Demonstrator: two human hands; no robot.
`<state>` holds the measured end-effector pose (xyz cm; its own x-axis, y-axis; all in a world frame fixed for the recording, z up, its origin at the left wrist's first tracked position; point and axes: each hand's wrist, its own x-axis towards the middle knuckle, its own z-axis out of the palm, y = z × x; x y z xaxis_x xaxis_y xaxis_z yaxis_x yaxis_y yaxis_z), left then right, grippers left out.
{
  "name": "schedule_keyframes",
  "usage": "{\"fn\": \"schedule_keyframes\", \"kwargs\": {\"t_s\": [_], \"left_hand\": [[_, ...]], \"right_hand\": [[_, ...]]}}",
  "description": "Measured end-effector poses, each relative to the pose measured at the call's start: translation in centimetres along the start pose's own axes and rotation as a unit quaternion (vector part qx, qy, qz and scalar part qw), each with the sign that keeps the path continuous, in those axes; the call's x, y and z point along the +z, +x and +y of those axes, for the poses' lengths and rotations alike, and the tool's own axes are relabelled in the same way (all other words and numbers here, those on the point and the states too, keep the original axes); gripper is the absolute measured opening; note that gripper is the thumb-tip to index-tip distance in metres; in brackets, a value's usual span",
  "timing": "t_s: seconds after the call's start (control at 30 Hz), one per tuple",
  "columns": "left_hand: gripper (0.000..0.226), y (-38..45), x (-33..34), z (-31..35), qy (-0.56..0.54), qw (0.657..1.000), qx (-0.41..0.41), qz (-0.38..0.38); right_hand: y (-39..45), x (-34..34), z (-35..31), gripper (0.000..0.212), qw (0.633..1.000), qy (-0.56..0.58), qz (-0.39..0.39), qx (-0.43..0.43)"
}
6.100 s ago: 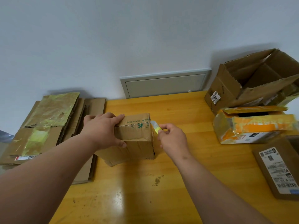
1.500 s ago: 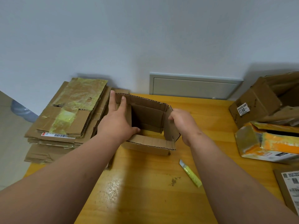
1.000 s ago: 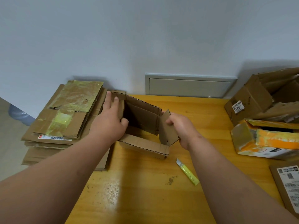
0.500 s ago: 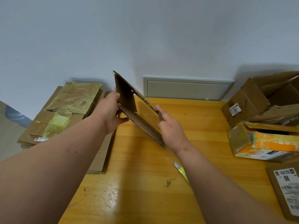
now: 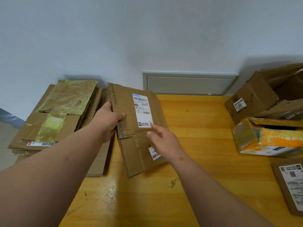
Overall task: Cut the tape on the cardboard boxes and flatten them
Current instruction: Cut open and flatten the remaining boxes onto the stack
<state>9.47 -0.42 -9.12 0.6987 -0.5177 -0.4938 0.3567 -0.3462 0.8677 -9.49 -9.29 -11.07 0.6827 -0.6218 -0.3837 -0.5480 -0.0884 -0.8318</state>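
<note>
Flattened box [image 5: 131, 128] pinched at its nine o'clock edge by left hand [image 5: 108, 120], likely bound for the stack [image 5: 54, 115]; right hand [image 5: 164, 141] loose-fingered, empty, at four o'clock.

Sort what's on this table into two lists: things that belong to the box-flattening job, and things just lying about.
Part of the job:
- flattened box, gripped by the left hand, right hand open over it
- stack of flat cardboard
- open brown box
- orange-taped box
- labelled box at the right edge

Just there:
- table
- wall panel
</note>
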Motion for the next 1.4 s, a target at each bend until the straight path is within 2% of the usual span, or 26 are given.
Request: {"fn": "schedule_keyframes", "kwargs": {"t_s": [0.07, 0.1, 0.23, 0.33, 0.4, 0.43, 0.5, 0.57, 0.63, 0.67, 0.7, 0.77, 0.83, 0.93, 1.03, 1.13, 1.33, 1.4], "left_hand": [[0.039, 0.1, -0.7, 0.0, 0.009, 0.999, -0.007, -0.043], [0.040, 0.2, -0.9, 0.1, 0.012, 0.998, -0.010, -0.065], [0.042, 0.7, -1.4, -0.2, 0.000, 0.991, -0.034, -0.126], [0.049, 1.9, -1.5, -0.9, 0.030, 0.996, -0.026, -0.079], [0.066, 3.0, -1.7, -2.1, 0.198, 0.980, 0.022, -0.010], [0.075, 3.2, -1.6, -3.0, 0.311, 0.949, 0.051, 0.007], [0.085, 2.8, -1.2, -5.3, 0.473, 0.875, 0.097, -0.016], [0.092, 2.1, -1.0, -8.2, 0.565, 0.810, 0.128, -0.086], [0.094, 1.5, -1.1, -11.4, 0.642, 0.736, 0.161, -0.147], [0.094, 1.2, -1.1, -12.8, 0.667, 0.707, 0.172, -0.159], [0.093, 1.0, -1.2, -14.1, 0.680, 0.693, 0.181, -0.159], [0.085, 0.6, -1.2, -15.7, 0.682, 0.686, 0.210, -0.140], [0.074, 0.3, -1.4, -16.8, 0.675, 0.682, 0.248, -0.133], [0.069, 0.0, -1.6, -18.3, 0.679, 0.671, 0.256, -0.154], [0.068, 0.2, -1.4, -18.9, 0.681, 0.670, 0.256, -0.148], [0.066, 0.6, -0.7, -17.6, 0.666, 0.676, 0.283, -0.138], [0.034, 2.5, 0.6, -15.5, 0.663, 0.665, 0.324, -0.120], [0.035, 3.8, 1.1, -14.7, 0.651, 0.676, 0.326, -0.117]], "right_hand": [[0.9, -0.7, 1.2, 0.064, 0.992, -0.088, 0.072, 0.050], [1.2, -0.9, 1.7, 0.073, 0.989, -0.096, 0.082, 0.082], [2.4, -0.5, 3.5, 0.107, 0.986, 0.043, 0.043, 0.153], [2.8, 0.5, 4.4, 0.116, 0.982, 0.056, 0.099, 0.148], [3.3, 1.2, 4.9, 0.115, 0.981, 0.035, 0.129, 0.137], [3.5, 1.6, 5.2, 0.114, 0.982, 0.018, 0.132, 0.133], [3.7, 2.4, 6.0, 0.108, 0.984, -0.030, 0.132, 0.116], [3.8, 3.1, 6.7, 0.095, 0.981, -0.116, 0.124, 0.090], [3.7, 3.9, 7.4, 0.086, 0.958, -0.245, 0.116, 0.094], [3.5, 4.5, 7.7, 0.085, 0.940, -0.305, 0.120, 0.092], [3.1, 5.2, 7.9, 0.082, 0.926, -0.346, 0.130, 0.071], [1.9, 7.0, 8.4, 0.071, 0.917, -0.374, 0.133, -0.024], [0.4, 9.1, 9.4, 0.066, 0.907, -0.402, 0.086, -0.094], [-0.9, 10.5, 11.8, 0.070, 0.896, -0.437, -0.009, -0.070], [-0.7, 10.8, 12.6, 0.071, 0.888, -0.456, -0.005, -0.062], [-0.1, 10.7, 11.5, 0.069, 0.901, -0.429, 0.028, -0.065], [0.4, 9.8, 11.2, 0.070, 0.890, -0.454, 0.025, -0.046], [1.1, 9.5, 10.4, 0.068, 0.889, -0.452, 0.039, -0.060]]}}
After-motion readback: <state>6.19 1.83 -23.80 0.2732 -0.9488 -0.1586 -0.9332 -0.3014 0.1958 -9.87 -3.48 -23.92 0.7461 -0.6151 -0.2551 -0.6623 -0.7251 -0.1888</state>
